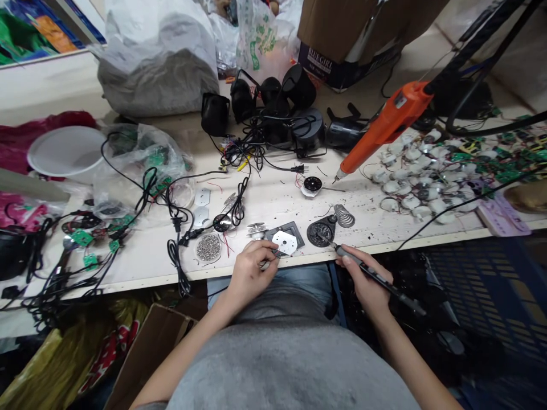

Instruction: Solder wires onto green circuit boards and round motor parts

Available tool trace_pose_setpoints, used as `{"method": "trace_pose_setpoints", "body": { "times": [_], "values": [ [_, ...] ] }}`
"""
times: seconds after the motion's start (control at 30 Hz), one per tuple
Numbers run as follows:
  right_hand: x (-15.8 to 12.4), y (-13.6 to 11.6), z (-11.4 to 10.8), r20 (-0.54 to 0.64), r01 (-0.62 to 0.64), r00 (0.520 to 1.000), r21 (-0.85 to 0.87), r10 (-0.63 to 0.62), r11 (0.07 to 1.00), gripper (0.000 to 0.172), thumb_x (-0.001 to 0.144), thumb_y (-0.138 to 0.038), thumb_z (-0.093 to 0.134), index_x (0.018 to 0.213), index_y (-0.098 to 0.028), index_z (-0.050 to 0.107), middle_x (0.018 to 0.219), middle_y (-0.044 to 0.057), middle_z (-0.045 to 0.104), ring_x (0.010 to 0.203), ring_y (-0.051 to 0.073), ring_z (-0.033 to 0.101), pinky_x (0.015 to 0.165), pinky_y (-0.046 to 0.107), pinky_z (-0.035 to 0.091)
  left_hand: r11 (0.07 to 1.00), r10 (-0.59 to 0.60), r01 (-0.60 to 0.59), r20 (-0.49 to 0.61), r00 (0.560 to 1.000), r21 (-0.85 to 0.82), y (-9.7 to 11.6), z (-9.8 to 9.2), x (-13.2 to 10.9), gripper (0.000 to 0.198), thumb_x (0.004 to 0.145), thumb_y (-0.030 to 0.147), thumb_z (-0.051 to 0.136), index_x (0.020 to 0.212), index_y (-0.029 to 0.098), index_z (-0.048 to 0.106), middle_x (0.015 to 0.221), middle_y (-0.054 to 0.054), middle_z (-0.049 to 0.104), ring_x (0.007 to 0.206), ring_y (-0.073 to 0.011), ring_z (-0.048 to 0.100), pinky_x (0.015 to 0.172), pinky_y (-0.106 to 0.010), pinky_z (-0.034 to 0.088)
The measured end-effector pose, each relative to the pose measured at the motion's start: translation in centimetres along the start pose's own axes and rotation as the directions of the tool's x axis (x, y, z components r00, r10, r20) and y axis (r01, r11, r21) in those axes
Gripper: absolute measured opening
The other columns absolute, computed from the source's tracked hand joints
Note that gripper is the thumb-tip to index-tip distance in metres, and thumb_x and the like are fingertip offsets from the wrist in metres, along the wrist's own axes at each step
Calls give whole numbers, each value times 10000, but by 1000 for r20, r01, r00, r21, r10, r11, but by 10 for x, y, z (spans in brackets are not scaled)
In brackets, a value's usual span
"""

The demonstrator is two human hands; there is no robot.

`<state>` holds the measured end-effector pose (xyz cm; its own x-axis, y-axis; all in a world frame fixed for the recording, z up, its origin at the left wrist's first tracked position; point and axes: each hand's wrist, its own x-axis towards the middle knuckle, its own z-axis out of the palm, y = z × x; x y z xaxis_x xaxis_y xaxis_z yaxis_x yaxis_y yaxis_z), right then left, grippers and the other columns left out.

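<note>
My right hand (367,276) is wrapped around a soldering iron (376,276) with a grey and black handle. Its tip reaches into a round black dish (318,232) at the bench's front edge. Beside that dish lies a coiled wire iron holder (344,216). My left hand (255,266) is closed, fingers pinched together near the edge of a white metal plate (285,242); what the fingers hold, if anything, is too small to make out. That plate rests on a dark grey square block (298,232). A small metal-topped part (256,229) stands just behind my left hand.
An orange electric screwdriver (384,128) hangs over the bench, above a round black part (313,184). White motors (421,171) are heaped at right. Black lamp housings (273,102) stand at the back. A dish of screws (208,247), tangled cables (175,228) and a white bowl (66,151) lie left.
</note>
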<state>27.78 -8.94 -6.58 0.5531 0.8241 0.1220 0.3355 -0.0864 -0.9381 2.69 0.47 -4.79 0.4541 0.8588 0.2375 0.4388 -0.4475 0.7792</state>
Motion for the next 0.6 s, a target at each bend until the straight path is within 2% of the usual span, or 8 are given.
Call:
{"method": "trace_pose_setpoints", "body": {
  "times": [0.07, 0.17, 0.3, 0.4, 0.47, 0.6],
  "values": [
    [1, -6, -3, 100, 232, 970, -85, -223, 969, 169, 921, -315, 728, 1059, -259, 808, 972, 62, 812, 844, 212, 775, 801, 365, 653, 1000, 8, -8, 0, 1000, 5, 0, -1, 1, 156, 852, 102, 662, 736, 205, 660, 998, -64, 780, 939, -204, 747, 828, -339, 619],
    [2, -11, -4, 195, 419, 899, -116, -393, 900, 245, 939, -204, 691, 1158, -265, 784, 1004, 68, 805, 871, 207, 763, 794, 352, 652, 1000, 21, -21, -1, 1000, 6, 1, -1, 2, 159, 850, 97, 657, 734, 205, 663, 992, -60, 780, 930, -199, 747, 825, -334, 620],
    [-1, -11, -5, 136, 497, 867, -177, -479, 849, 328, 938, -165, 683, 1237, -279, 755, 1007, 73, 793, 843, 212, 747, 755, 358, 652, 1000, 2, -2, 9, 1000, 11, 1, -1, 2, 160, 844, 96, 660, 729, 208, 664, 995, -62, 782, 934, -206, 747, 829, -347, 623],
    [-4, -12, -8, 111, 537, 844, -194, -525, 821, 454, 930, -105, 675, 1335, -307, 705, 1026, 68, 775, 855, 201, 734, 757, 340, 637, 1000, 15, -15, 6, 1000, 11, 0, -1, 2, 161, 845, 93, 653, 732, 207, 662, 990, -60, 782, 933, -204, 748, 824, -342, 622],
    [-4, -15, -9, 163, 573, 819, -194, -550, 796, 522, 921, -69, 670, 1380, -316, 674, 1011, 62, 758, 845, 189, 723, 746, 322, 623, 999, 31, -31, 2, 1000, 9, 0, -1, 2, 161, 850, 94, 649, 733, 204, 658, 991, -59, 783, 928, -199, 748, 821, -335, 621],
    [-3, -15, -11, 354, 672, 730, -214, -585, 709, 560, 927, -56, 638, 1421, -318, 645, 902, 34, 700, 750, 159, 672, 684, 289, 585, 1000, 15, -15, 8, 1000, 3, 0, -1, 1, 156, 860, 111, 652, 736, 205, 660, 1005, -66, 783, 938, -205, 748, 825, -344, 623]
  ]
}}
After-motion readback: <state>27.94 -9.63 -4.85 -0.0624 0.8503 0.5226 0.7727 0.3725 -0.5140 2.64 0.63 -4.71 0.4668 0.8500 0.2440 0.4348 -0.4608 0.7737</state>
